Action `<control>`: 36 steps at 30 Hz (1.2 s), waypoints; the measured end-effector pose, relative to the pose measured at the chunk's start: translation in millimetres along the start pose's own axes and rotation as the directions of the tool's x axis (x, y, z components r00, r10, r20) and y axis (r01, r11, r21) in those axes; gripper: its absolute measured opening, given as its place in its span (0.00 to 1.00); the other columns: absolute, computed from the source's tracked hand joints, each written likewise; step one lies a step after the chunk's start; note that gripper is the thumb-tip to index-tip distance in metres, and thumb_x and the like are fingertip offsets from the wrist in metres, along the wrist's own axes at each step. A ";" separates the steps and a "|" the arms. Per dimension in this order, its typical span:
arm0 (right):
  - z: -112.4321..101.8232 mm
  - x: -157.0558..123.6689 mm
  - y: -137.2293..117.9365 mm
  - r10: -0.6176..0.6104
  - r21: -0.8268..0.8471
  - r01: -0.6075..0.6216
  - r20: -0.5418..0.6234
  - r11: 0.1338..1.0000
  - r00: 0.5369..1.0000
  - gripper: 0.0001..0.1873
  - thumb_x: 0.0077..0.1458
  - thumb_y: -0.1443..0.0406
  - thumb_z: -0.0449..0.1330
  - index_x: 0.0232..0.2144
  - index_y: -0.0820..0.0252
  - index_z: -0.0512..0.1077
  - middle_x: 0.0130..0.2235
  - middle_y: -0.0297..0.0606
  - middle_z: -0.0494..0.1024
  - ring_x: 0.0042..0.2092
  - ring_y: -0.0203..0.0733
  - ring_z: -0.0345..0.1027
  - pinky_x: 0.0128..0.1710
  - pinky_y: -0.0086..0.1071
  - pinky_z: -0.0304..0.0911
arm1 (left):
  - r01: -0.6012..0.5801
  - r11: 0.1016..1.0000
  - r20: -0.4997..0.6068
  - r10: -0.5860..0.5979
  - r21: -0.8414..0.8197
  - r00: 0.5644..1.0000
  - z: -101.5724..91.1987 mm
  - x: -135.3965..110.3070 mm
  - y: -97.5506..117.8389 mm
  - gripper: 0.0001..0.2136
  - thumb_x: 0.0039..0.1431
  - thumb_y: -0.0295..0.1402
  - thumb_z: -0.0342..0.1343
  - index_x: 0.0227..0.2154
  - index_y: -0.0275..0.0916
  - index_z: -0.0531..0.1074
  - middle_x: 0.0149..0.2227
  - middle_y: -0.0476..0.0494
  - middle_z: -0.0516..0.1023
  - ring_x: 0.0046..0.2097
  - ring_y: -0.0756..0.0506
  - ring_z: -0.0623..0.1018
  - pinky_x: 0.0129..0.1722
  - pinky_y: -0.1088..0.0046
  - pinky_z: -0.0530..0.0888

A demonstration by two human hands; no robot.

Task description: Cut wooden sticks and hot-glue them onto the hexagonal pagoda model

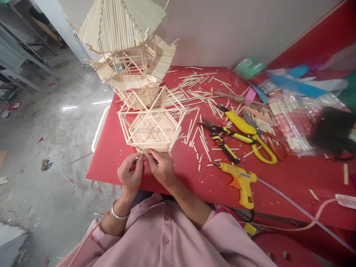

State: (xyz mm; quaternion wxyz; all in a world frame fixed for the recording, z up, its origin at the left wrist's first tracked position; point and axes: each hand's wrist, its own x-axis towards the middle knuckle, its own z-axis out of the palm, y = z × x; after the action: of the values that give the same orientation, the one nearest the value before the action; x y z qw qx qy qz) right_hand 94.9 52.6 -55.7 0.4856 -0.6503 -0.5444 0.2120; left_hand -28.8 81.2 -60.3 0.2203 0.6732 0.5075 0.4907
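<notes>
A hexagonal frame of thin wooden sticks (152, 111) stands near the front edge of the red table, its base of sticks laid in rings visible through the open top. At its near side my left hand (130, 171) and my right hand (162, 168) meet, fingertips pinched together on a small wooden stick (142, 151). Fingers partly cover the stick, so I cannot tell whether it touches the frame. Behind the frame rises a tiered pagoda model (125, 44) of the same sticks, with sloping roofs.
Loose sticks (194, 89) litter the red table (189, 189). To my right lie a yellow glue gun (240, 181), pliers (225, 146), a yellow utility knife (239, 120) and scissors (264, 144). Farther right are plastic-wrapped stick packs (292, 122) and a black object (332, 128).
</notes>
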 end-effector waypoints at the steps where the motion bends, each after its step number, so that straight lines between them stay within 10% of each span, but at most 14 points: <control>1: -0.1 -0.1 -0.2 0.001 0.002 -0.001 0.002 1.000 1.000 0.13 0.66 0.60 0.55 0.47 0.54 0.77 0.41 0.36 0.85 0.41 0.41 0.80 0.43 0.29 0.69 | 0.000 1.000 -0.001 0.000 -0.002 1.000 0.0 0.1 0.1 0.05 0.60 0.31 0.60 0.34 0.40 0.80 0.33 0.45 0.84 0.35 0.47 0.83 0.39 0.72 0.79; 36: 0.4 -0.6 0.9 0.017 -0.025 -0.017 -0.002 1.000 1.000 0.13 0.65 0.59 0.56 0.47 0.53 0.77 0.41 0.36 0.85 0.41 0.40 0.80 0.43 0.29 0.70 | 0.011 1.000 -0.012 -0.011 0.023 1.000 0.2 0.6 1.6 0.06 0.60 0.33 0.60 0.34 0.39 0.80 0.33 0.45 0.84 0.35 0.47 0.83 0.38 0.72 0.80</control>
State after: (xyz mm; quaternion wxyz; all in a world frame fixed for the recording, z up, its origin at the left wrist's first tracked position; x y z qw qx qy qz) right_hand 94.9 52.2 -56.7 0.4762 -0.6611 -0.5410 0.2087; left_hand -27.8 81.2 -58.8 0.2122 0.6700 0.5181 0.4875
